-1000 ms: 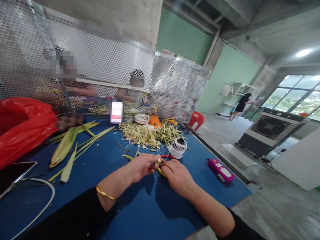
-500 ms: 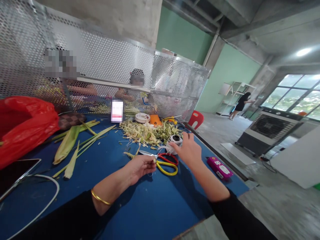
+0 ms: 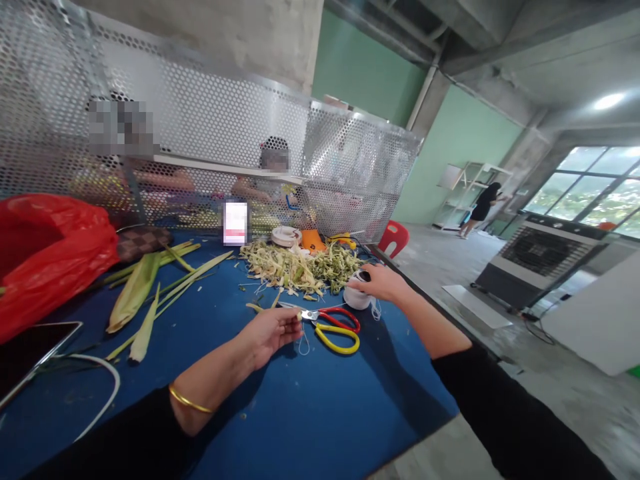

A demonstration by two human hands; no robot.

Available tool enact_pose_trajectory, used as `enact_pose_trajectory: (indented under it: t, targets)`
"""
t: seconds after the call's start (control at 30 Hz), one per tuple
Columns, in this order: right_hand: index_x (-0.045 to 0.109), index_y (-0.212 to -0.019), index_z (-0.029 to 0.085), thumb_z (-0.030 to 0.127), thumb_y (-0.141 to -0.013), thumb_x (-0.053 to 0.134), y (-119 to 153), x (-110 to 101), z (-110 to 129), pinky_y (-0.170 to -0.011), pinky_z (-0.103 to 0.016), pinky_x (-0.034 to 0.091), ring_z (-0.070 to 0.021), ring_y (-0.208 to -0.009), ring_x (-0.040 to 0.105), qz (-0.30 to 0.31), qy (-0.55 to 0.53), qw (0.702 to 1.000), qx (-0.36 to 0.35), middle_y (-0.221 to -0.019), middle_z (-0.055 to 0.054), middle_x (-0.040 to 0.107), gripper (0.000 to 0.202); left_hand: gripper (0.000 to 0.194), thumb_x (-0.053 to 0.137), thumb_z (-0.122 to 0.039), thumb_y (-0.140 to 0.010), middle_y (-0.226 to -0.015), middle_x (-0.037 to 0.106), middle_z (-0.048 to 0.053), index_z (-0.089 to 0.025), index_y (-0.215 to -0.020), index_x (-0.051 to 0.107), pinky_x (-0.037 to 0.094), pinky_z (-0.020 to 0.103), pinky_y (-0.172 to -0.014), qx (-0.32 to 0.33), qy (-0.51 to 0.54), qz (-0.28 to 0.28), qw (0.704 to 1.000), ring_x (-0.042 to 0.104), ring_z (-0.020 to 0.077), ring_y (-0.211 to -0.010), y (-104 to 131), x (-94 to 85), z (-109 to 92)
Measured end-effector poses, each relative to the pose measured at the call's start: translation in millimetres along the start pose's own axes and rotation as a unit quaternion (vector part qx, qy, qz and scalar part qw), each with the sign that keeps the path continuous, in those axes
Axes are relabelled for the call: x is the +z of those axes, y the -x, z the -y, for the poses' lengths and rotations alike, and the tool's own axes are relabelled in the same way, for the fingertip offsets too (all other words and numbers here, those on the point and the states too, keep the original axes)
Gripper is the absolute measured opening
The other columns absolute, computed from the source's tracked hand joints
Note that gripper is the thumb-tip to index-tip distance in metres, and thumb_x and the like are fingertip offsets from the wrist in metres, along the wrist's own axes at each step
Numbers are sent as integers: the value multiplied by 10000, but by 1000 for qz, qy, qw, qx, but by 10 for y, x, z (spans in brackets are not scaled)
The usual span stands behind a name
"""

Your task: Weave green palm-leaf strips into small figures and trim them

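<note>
White thread spool (image 3: 357,298) stood on surface (image 3: 300,413) under right hand (image 3: 385,283), fingers curled round its top. Scissors (image 3: 311,315) lay between hands, handles pointing rightward, blades behind left hand (image 3: 267,335), whose fingers pinched small pale piece (image 3: 299,316).

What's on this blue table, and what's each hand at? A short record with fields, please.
Left hand: pinching a small pale piece
Right hand: touching a round white thread spool; firmness of grip unclear
Between hands: metal scissors with red and yellow handles
Beyond: heap of pale-green plant scraps
Left side: shiny red plastic bag, long green husk leaves
</note>
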State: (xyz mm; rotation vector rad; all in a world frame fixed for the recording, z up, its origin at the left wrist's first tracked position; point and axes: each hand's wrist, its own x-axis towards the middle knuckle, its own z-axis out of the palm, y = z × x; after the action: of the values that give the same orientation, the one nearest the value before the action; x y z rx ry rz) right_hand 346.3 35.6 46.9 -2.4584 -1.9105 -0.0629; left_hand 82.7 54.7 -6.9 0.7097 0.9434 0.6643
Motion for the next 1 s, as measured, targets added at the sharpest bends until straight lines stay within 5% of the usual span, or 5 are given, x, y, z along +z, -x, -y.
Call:
enact_pose_trajectory:
  t: [0.37,0.47,0.6,0.87,1.0]
  targets:
    - [583,-1115,138,286,-877,435,410,111,89,-959,-425,323,-289,-1147,458,-147,-33,986,-70,-1185,-160,544,318,99,629,-124,-779,-624,624,34,-97,-684,638,549,212,-575,-12,-22,-7,1000,598,104,-549,165,-245,-144]
    - [631,-974,193,289,-791,568,658,384,330,-766,-297,429,-193,-844,571,-83,-52,984,-151,-934,-63,614,216,85,656,-158,-769,-655,629,22,-99,-712,637,500,174,-482,-13,-27,-1,1000,589,89,-545,173,-272,-208]
    - [523,-1202,138,109,-736,514,777,609,544,-772,-303,423,-214,-908,563,-44,-65,982,-172,-971,-104,607,467,57,643,-149,-777,-656,619,-3,-116,-734,626,441,150,-422,-12,-25,15,1000,563,67,-517,179,-289,-268]
    - [498,-1249,191,85,-677,558,1061,409,326,-635,-255,437,-196,-793,619,63,-140,977,-149,-946,-83,661,585,108,634,-169,-787,-639,595,-18,-115,-698,606,395,138,-397,-7,-23,34,999,528,46,-474,203,-296,-289]
    - [508,-1247,236,355,-779,625,1271,327,192,-467,-207,380,-90,-519,495,250,-454,855,-5,-792,5,595,497,110,653,-165,-773,-649,604,-3,-100,-692,618,409,137,-413,-7,-20,32,999,527,46,-477,165,-296,-224]
